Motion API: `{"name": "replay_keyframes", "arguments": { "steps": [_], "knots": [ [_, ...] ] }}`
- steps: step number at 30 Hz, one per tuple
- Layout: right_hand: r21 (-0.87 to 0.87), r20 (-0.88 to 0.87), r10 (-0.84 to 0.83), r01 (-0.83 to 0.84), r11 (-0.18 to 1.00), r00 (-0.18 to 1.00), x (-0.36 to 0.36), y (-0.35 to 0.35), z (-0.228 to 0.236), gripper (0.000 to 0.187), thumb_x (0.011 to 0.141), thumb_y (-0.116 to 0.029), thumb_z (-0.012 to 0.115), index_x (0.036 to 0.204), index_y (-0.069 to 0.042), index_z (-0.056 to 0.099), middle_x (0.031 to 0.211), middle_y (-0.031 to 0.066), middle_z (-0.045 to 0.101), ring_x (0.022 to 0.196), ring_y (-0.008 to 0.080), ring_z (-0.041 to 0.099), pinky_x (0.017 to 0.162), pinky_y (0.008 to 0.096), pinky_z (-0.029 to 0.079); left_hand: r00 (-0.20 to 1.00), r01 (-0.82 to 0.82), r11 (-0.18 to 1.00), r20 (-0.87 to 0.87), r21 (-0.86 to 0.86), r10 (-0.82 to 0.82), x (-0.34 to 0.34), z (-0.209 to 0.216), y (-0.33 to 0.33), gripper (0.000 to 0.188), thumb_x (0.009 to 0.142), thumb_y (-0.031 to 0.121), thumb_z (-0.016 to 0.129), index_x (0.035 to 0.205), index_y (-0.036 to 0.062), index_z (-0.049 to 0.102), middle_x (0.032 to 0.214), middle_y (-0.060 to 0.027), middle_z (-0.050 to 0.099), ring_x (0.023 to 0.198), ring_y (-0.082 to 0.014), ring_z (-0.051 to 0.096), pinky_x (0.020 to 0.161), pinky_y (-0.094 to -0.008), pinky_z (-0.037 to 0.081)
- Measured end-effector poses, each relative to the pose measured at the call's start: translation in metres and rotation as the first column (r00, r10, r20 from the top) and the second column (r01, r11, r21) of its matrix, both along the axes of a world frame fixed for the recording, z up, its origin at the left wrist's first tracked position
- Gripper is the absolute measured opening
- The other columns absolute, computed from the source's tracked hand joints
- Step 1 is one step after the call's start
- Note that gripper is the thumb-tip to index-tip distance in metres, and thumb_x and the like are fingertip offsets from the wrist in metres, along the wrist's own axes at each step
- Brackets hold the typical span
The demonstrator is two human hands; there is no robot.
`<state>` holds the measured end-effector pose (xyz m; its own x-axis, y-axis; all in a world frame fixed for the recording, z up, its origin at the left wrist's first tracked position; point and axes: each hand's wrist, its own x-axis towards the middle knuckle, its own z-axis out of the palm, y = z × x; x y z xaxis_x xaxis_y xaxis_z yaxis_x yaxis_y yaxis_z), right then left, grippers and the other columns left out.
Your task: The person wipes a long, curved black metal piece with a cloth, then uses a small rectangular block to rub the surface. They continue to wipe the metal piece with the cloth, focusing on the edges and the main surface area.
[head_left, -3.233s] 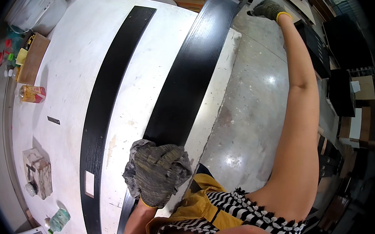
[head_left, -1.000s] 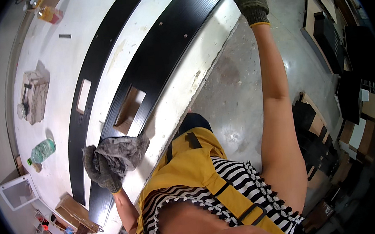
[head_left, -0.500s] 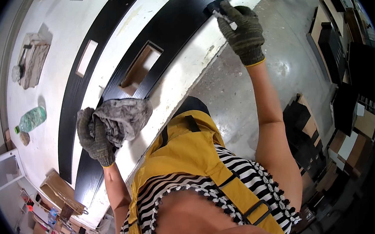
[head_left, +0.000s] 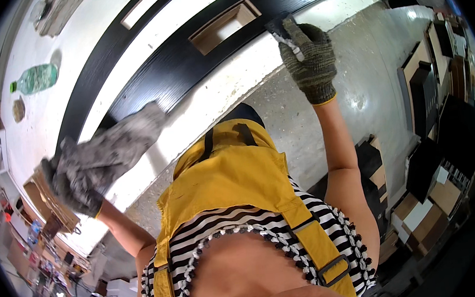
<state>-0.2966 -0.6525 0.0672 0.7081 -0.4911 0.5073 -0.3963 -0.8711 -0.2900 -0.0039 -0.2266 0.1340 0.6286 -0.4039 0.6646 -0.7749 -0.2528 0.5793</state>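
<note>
My left hand (head_left: 76, 186), in a dark knit glove, is closed on a crumpled grey rag (head_left: 117, 147) that trails over the lower left end of a long black board (head_left: 176, 72). A rectangular cutout pierces this board near its middle. In the same kind of glove, my right hand (head_left: 311, 59) is closed around a small pale stick-like tool (head_left: 292, 46) with a dark end, at the board's near edge. The tool's exact kind is hard to make out. Beyond lies a second, narrower black board (head_left: 104, 55), also with a cutout.
Both boards lie on a white worktable (head_left: 211, 100). On its far left are a green-tinted plastic bottle (head_left: 39, 79) and a worn block (head_left: 62, 14). An open cardboard box (head_left: 46, 200) stands at the left corner. Stacked panels (head_left: 423, 95) rest on the floor at right.
My left hand has swept the rag left and toward the board's end. The black boards and bottle sit farther up in view, and the cutout appears farther right. My right hand keeps its grip.
</note>
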Motion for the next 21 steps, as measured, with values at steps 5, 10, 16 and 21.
{"name": "replay_keyframes", "arguments": {
  "steps": [5,10,16,21],
  "knots": [
    [0.411,0.224,0.175,-0.256,0.875,0.959,0.024,0.104,-0.005,0.038,0.083,-0.024,0.076,0.114,-0.006,0.064,0.113,0.0121,0.063,0.104,0.0277,0.06,0.091,0.0423,0.05,0.908,-0.359,0.933,-0.221,0.021,0.355,-0.028,0.018,0.088,0.047,0.098,0.024,0.057,0.133,-0.0066,0.055,0.141,-0.0248,0.054,0.122,-0.0346,0.06,0.102,-0.0467,0.053],
    [0.12,0.061,0.322,-0.327,0.937,0.945,0.027,0.113,0.007,0.047,0.082,-0.028,0.079,0.123,-0.01,0.067,0.115,0.0109,0.065,0.109,0.0271,0.061,0.094,0.0401,0.052,0.893,-0.45,0.878,0.084,0.163,0.442,-0.053,0.01,0.109,0.044,0.096,0.021,0.059,0.131,-0.0065,0.059,0.139,-0.0207,0.057,0.121,-0.0321,0.06,0.106,-0.0448,0.048],
    [-0.047,-0.047,0.249,-0.251,0.967,0.967,0.021,0.051,0.007,0.049,0.082,-0.018,0.077,0.128,-0.009,0.062,0.106,0.0125,0.065,0.093,0.0276,0.062,0.08,0.0408,0.054,0.882,-0.433,0.899,-0.179,0.059,0.436,-0.067,0.012,0.131,0.048,0.096,0.017,0.057,0.135,-0.0095,0.053,0.131,-0.0234,0.061,0.117,-0.0319,0.062,0.104,-0.045,0.05],
    [0.042,-0.002,0.348,-0.347,0.937,0.938,0.043,0.134,0.008,0.037,0.08,-0.022,0.079,0.113,-0.012,0.065,0.109,0.0116,0.064,0.098,0.0271,0.063,0.085,0.0433,0.053,0.833,-0.373,0.873,-0.527,-0.313,0.168,-0.065,-0.009,0.152,0.05,0.097,0.017,0.056,0.139,-0.0094,0.05,0.122,-0.0216,0.064,0.11,-0.0295,0.064,0.102,-0.0438,0.051]
  ]
}}
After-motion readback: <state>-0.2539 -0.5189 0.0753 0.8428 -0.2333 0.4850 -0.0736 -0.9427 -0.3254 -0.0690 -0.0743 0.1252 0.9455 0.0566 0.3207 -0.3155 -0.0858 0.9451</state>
